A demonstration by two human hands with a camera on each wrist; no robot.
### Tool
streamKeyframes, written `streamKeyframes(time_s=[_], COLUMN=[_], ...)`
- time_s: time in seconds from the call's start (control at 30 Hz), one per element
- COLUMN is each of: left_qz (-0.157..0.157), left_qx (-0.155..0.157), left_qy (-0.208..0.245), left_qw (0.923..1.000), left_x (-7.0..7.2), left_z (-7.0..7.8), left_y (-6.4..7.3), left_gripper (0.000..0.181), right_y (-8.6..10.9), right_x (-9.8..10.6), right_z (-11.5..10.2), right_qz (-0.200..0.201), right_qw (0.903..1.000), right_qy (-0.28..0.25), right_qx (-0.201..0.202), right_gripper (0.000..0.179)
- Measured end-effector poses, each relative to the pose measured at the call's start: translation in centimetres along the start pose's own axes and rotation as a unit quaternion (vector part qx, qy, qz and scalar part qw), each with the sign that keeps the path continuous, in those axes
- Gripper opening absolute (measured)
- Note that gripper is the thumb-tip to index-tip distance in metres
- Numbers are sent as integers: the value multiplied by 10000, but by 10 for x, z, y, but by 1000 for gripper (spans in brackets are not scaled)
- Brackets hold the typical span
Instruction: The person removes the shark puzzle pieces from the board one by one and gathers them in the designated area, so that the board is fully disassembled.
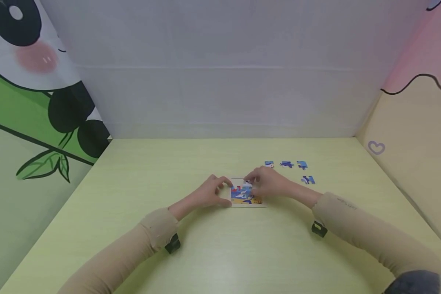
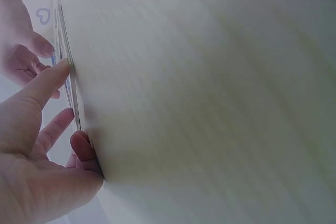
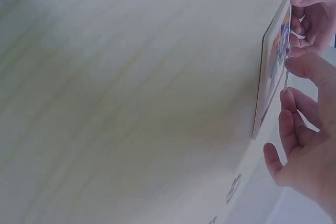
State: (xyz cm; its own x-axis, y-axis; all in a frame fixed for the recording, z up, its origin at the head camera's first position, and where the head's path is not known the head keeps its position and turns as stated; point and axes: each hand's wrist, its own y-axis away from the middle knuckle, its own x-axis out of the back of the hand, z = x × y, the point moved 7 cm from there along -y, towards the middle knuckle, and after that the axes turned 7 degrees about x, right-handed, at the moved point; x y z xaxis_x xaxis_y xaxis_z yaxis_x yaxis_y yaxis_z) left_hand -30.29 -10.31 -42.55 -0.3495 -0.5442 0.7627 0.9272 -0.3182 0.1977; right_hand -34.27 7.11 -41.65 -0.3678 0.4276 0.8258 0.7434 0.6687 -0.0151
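A small jigsaw puzzle board [image 1: 246,205] with a pale rim and a blue, red and yellow picture lies on the table. My left hand [image 1: 210,192] holds its left edge, the thumb at the near corner and the curved fingers farther along the side. Over the upper right of the board, my right hand [image 1: 269,182] pinches a puzzle piece [image 3: 286,78] between thumb and finger. In the right wrist view that piece is seen edge-on, close over the board. The right hand covers part of the picture in the head view.
Loose puzzle pieces lie right of the board: a row of a partly covered piece [image 1: 269,163], a dark blue one [image 1: 286,164] and a light blue one [image 1: 302,164], with another piece [image 1: 308,179] nearer. A pale wall [image 1: 220,98] stands behind the table [image 1: 220,249].
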Motion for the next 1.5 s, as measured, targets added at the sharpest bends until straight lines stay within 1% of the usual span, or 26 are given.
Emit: streamKeyframes(time_s=[0.2,0.3,0.43,0.6,0.7,0.87,1.0,1.2,1.37,1.5], left_qz=[11,26,35,29,12,-20,-15,-20,-9,4], left_qx=[40,53,92,137,151,153,135,100,131,126], left_qy=[22,19,6,-16,-18,-9,16,12,27,42], left_qw=[10000,10000,10000,9999,9999,9999,9999,9999,9999,9999], left_x=[1,1,1,1,0,0,1,2,1,1], left_z=[-1,-1,-1,-1,-1,-1,0,1,0,-2], left_y=[1,1,2,2,2,3,3,4,3,2], left_gripper=[52,52,52,53,53,53,53,53,53,53], right_y=[4,9,16,24,29,39,46,57,62,67], right_x=[8,14,25,38,45,55,61,68,71,71], right_z=[7,9,9,16,22,32,45,61,74,84], right_qz=[63,141,350,619,776,883,940,1002,889,777], right_qw=[9999,9993,9972,9941,9909,9879,9875,9880,9912,9923], right_qy=[-63,80,320,654,802,706,680,726,732,836], right_qx=[134,330,572,598,746,1063,1063,929,657,492], right_gripper=[45,45,42,40,40,39,39,40,40,41])
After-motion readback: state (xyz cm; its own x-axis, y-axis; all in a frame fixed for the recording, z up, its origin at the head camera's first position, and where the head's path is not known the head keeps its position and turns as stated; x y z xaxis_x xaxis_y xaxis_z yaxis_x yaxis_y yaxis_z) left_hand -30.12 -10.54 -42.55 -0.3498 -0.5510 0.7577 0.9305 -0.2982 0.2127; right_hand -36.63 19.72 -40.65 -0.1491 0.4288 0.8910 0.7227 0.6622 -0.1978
